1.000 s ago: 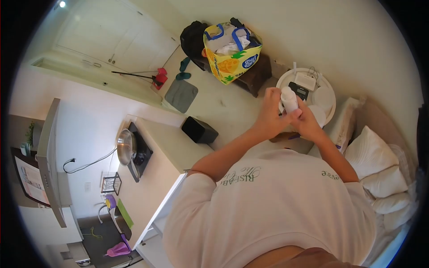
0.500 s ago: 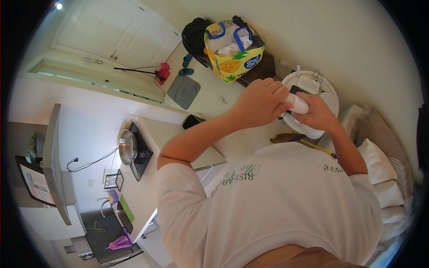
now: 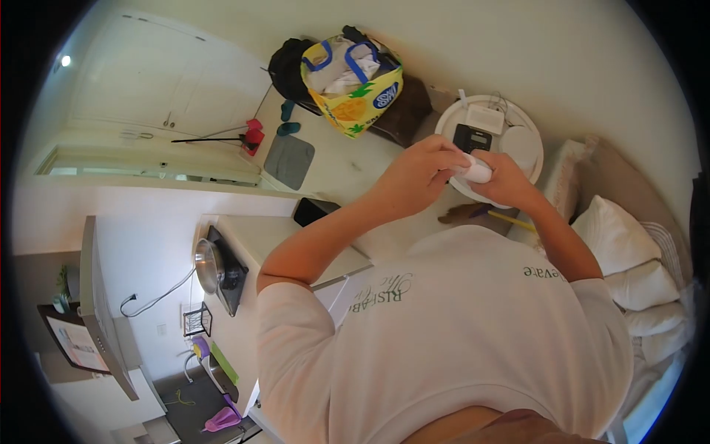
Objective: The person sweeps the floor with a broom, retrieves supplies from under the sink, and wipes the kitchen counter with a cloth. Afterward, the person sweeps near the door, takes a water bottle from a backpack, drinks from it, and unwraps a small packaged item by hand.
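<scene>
A small white bottle-like container (image 3: 478, 170), rounded at its near end, is between my two hands above a round white table (image 3: 446, 117). My right hand (image 3: 509, 181) is closed around it from the right. The fingers of my left hand (image 3: 421, 174) pinch its left end, partly hiding that end. Just beyond my hands, a black device with a small display (image 3: 471, 138) lies on the table. A white tray-like box (image 3: 485, 118) and a white rounded item (image 3: 520, 146) are beside it.
A yellow shopping bag (image 3: 347, 111) full of cloth stands past the table. A broom (image 3: 466, 213) lies on the floor near the table. White pillows (image 3: 617, 237) are at right. A pan (image 3: 209, 266) sits on a stove on the left counter.
The view has shifted, and the black device shows more fully. My left fingers have changed from a wrapped grip to a pinch at the container's left end. My right hand still holds it.
</scene>
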`<action>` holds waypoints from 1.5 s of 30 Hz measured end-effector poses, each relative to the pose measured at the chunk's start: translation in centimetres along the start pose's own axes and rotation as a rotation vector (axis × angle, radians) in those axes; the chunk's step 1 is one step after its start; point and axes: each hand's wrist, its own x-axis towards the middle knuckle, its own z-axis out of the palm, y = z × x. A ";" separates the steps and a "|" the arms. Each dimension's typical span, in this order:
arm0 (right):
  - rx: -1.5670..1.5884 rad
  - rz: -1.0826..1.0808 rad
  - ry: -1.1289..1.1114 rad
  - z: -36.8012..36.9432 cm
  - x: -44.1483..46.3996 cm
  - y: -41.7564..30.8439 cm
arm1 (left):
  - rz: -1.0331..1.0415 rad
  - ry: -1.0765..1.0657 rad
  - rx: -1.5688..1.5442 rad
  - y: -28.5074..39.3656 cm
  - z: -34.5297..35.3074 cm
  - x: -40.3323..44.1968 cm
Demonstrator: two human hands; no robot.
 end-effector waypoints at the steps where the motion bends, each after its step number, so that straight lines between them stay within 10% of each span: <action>1: 0.020 -0.008 0.007 0.3 -0.2 1.0 | -0.086 -0.016 -0.057 -0.2 0.4 0.1; 6: -0.124 0.044 0.091 0.8 -1.7 4.2 | -0.594 -0.167 -0.130 -1.2 3.1 0.9; 12: 0.005 0.184 0.029 0.3 -2.9 7.2 | -0.235 -0.047 -0.114 -2.4 6.7 0.2; 26: -0.476 0.538 0.348 -8.6 -2.9 29.5 | -1.098 0.291 -0.597 -5.0 8.0 -3.3; 34: -1.112 0.653 -0.187 -14.5 2.2 34.0 | -1.276 0.517 -0.582 -4.1 8.1 -10.1; 45: -1.167 0.696 -0.222 -14.6 6.7 35.0 | -1.396 0.632 -0.555 -2.4 8.4 -13.8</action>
